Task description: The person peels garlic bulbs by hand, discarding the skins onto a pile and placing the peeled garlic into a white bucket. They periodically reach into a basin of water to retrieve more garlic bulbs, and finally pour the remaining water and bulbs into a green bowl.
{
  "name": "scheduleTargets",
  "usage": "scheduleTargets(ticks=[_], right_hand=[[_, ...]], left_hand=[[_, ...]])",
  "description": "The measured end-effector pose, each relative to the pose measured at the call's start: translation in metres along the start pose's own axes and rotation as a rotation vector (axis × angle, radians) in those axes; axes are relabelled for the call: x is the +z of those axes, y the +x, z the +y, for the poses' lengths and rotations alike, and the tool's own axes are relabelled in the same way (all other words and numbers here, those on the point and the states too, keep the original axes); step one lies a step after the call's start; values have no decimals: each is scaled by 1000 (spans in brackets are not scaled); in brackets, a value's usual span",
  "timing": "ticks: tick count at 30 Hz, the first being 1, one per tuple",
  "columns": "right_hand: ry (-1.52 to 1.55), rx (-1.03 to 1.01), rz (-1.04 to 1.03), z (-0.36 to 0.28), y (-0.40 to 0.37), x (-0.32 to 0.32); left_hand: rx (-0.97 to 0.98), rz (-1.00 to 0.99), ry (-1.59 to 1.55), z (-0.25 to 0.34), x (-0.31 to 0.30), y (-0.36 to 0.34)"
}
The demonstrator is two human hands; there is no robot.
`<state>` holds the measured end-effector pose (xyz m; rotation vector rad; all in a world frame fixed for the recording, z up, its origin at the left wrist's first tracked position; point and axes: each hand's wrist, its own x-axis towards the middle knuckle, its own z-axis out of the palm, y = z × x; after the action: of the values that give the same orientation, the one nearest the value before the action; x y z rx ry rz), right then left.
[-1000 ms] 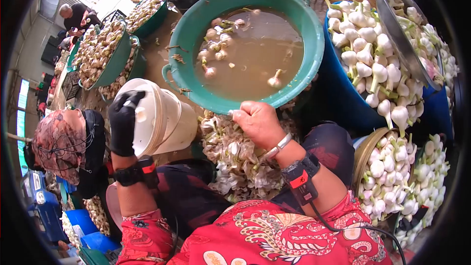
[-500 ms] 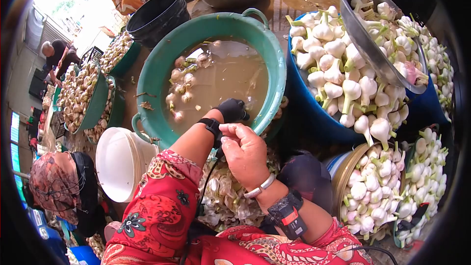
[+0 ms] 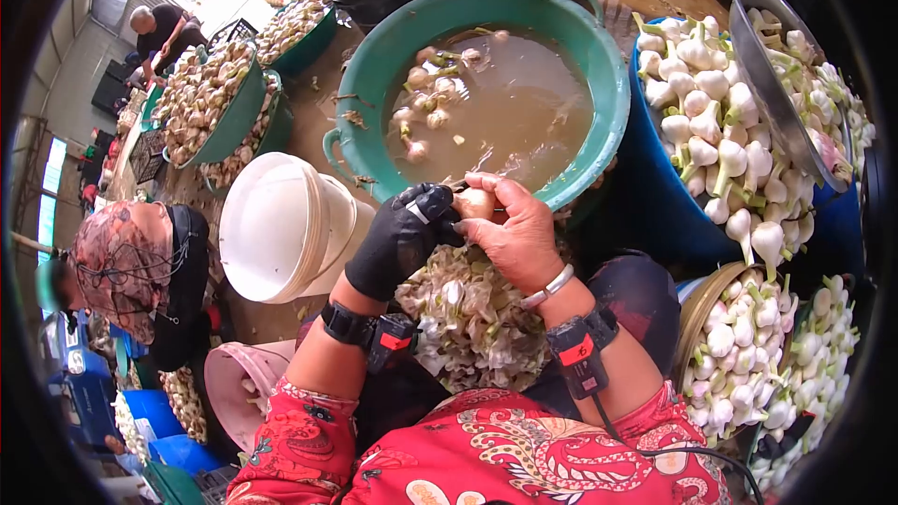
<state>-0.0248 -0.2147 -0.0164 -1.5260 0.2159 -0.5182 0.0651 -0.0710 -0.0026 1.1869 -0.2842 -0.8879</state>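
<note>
An unpeeled garlic bulb point(image 3: 477, 205) is held between both hands just in front of the green tub point(image 3: 613, 84). My left hand point(image 3: 398, 238), in a black glove, is closed with its fingertips at the bulb's left side. A pale strip shows across that glove; I cannot make out what it is. Bare fingers and thumb of my right hand point(image 3: 517, 236) pinch the bulb from the right. Murky water fills the tub, and several dirty garlic bulbs point(image 3: 440, 93) float at its left. Below my hands lies a heap of garlic skins point(image 3: 477, 323).
White buckets point(image 3: 271, 224) and a pink bucket point(image 3: 234, 383) stand left. At right are a blue tub point(image 3: 669, 192) of cleaned garlic, a tilted metal basin point(image 3: 776, 98) and a filled bucket point(image 3: 687, 318). A person in a patterned head covering point(image 3: 122, 262) sits at left.
My left hand has come back from the tub's water and now meets my right hand at a garlic bulb. The view has shifted, so the tub appears farther up and right.
</note>
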Motion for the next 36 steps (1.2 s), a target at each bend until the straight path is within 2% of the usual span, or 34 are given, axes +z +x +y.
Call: scheduleTargets(ticks=[1,2,3,4,6,7,12,15,17,18,20,21,23,24,26,27,28,29,30,32,33,35,36], right_hand=[[176,116,-38,1,0,2],[349,233,-71,3,1,4],[403,243,-82,5,1,7],[396,249,-83,9,1,8],[540,399,-162,17,0,7],[587,430,-161,17,0,7],[695,491,-106,17,0,12],[621,470,-83,21,-1,14],[385,376,-99,21,-1,15],[382,378,-101,22,-2,17],[576,450,-73,23,-5,19],[576,451,-69,22,-5,18],[939,736,-96,18,-7,15],[937,740,-94,18,-7,14],[769,583,-130,17,-3,15],[543,394,-98,16,-5,19],[542,395,-104,18,-7,24],[360,190,-77,23,-10,27],[177,-14,-48,28,-11,29],[120,-10,-10,36,-12,27],[225,145,-34,38,-12,24],[542,396,-20,17,-11,17],[524,519,30,30,-10,10]], left_hand=[[3,6,-8,1,-2,-4],[86,41,154,2,-3,-6],[166,74,316,2,-4,-7],[164,75,306,1,-7,-8],[1,45,7,0,-12,-9],[-6,21,-45,2,-12,-10],[4,109,9,1,-15,-12],[22,131,24,0,-10,-11],[29,138,24,0,-8,-12],[14,159,28,-2,-9,-11],[-1,175,32,-5,-12,-8],[25,164,134,-6,-16,-6],[47,151,233,-5,-16,-4],[53,148,130,-4,-13,-5],[66,153,26,-4,-13,-6],[349,120,492,-4,-15,-5],[627,80,958,-4,-16,-4],[745,62,1054,-4,-14,-2],[744,62,1051,-4,-13,-4],[458,11,762,-2,-8,-9],[454,10,760,-4,-8,-9],[85,139,370,-6,-9,-9],[82,142,369,-6,-10,-10]])
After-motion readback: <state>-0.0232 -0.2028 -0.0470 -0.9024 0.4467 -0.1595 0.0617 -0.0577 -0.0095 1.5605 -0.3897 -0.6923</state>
